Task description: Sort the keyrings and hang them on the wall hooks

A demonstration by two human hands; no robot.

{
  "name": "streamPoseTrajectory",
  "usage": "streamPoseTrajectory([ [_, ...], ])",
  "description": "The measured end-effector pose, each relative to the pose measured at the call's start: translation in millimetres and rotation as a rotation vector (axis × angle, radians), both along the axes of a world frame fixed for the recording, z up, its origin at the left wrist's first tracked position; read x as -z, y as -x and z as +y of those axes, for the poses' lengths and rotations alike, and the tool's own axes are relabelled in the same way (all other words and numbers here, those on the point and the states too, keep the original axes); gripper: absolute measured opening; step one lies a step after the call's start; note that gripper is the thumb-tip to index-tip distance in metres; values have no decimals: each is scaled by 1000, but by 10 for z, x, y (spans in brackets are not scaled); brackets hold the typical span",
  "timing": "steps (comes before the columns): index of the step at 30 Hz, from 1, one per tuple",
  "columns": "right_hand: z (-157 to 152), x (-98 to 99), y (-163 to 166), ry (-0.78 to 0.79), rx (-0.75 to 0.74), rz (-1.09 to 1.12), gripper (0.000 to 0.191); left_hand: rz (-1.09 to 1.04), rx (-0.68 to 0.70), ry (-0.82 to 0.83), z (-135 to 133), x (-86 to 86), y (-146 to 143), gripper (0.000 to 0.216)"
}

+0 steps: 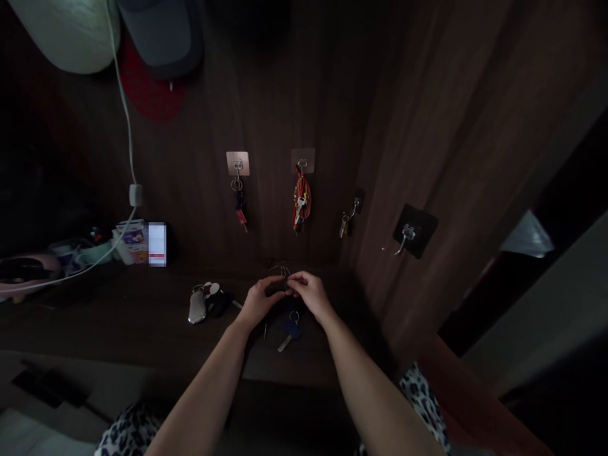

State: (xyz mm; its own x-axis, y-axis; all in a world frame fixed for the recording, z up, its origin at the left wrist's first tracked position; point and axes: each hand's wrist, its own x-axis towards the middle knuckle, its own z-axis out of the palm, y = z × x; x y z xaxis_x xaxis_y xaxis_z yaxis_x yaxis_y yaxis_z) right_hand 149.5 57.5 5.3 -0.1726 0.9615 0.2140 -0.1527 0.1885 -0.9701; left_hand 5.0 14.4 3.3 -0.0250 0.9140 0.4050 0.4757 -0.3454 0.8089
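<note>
My left hand (261,299) and my right hand (308,291) meet over the dark shelf, fingertips pinched together. Between them is a small dark thing, too dim and covered to name. Thin metal clips or rings (284,270) show just beyond the fingers. Below the hands a key with a blue head (292,327) and a ring lies on the shelf. A thin metal piece (265,330) lies near my left wrist. Further left rests a bunch of keys with a silver fob (197,307), a dark fob and a white round tag.
Keys hang from two wall hooks: one with a red tag (241,216), one with colourful cords (301,201). Small keys (344,225) hang on a side hook; another side hook (407,234) is bare. Boxes (135,240) and a white cable (124,101) are at left, caps (161,38) above.
</note>
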Motion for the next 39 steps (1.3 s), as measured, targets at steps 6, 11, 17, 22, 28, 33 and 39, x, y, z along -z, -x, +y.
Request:
streamPoseTrajectory([
  [6,-46,-55,-8,127,-32,102,17,-76,98,24,10,12,-4,37],
  [11,-75,-90,-7,255,-93,208,23,-51,103,0,-23,-24,-8,34],
  [17,-84,-111,-12,275,-177,291,14,-17,58,-23,-61,-66,-13,32],
  [22,-75,-104,-8,170,-126,176,14,21,31,-20,-54,-61,-10,30],
  [28,-60,-59,14,-14,-28,11,10,27,-14,-37,-45,-71,-11,26],
  [33,-65,-65,11,-106,12,-64,8,32,-32,-111,-29,-59,-5,25],
  [39,-72,-76,17,-132,8,-92,12,-2,-70,-133,-20,-29,6,22],
])
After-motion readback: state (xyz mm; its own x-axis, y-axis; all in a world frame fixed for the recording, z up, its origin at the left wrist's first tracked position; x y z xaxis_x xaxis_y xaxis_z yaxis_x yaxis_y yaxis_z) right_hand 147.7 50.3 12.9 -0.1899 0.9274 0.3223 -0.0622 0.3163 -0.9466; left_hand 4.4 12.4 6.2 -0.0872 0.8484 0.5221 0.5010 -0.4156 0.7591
